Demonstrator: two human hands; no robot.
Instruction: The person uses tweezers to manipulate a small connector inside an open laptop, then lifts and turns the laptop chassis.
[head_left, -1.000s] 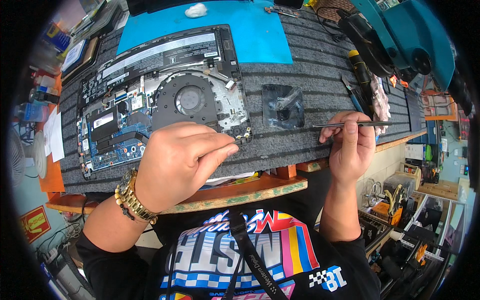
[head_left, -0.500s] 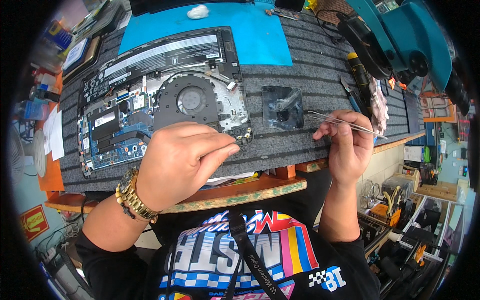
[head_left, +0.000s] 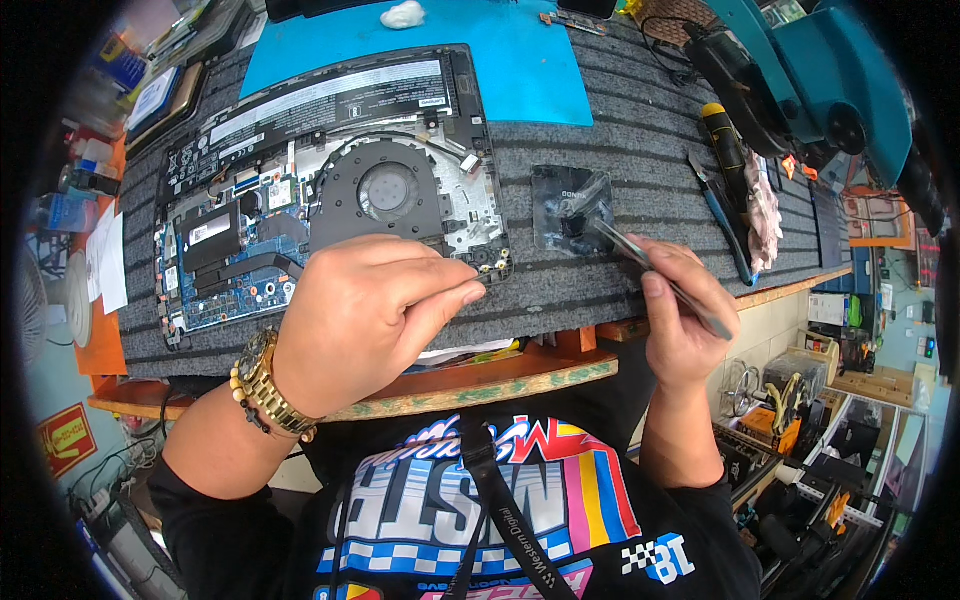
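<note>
Blue circuit board (head_left: 235,310) lies bare along the near left of the open laptop (head_left: 330,150), so a careless sweep of the left hand (head_left: 370,310) or its gold watch (head_left: 258,370) could, I judge, scrape or jar small parts; the black fan (head_left: 385,195) beyond the knuckles risks the same. That hand's grip is pinched, thumb tip against forefinger, and I cannot tell whether anything sits between them; if something tiny does, a loosened pinch could drop it into the laptop or onto the counter (head_left: 640,120). Further right, the tweezers (head_left: 625,243) point at the near right edge of the dark packet (head_left: 550,195): too hard a jab might tear or skid it, and a slack hold might let the tips slip. The right hand (head_left: 690,310) has its grip closed around them, thumb pressed toward the fingers. As for position, the laptop spreads beneath and beyond the left grip, its near right corner just beside the fingertips; the packet lies between the hands, a little beyond both grips; the tweezers slant from the right grip leftward and away, though whether their tips touch the packet I cannot tell.
</note>
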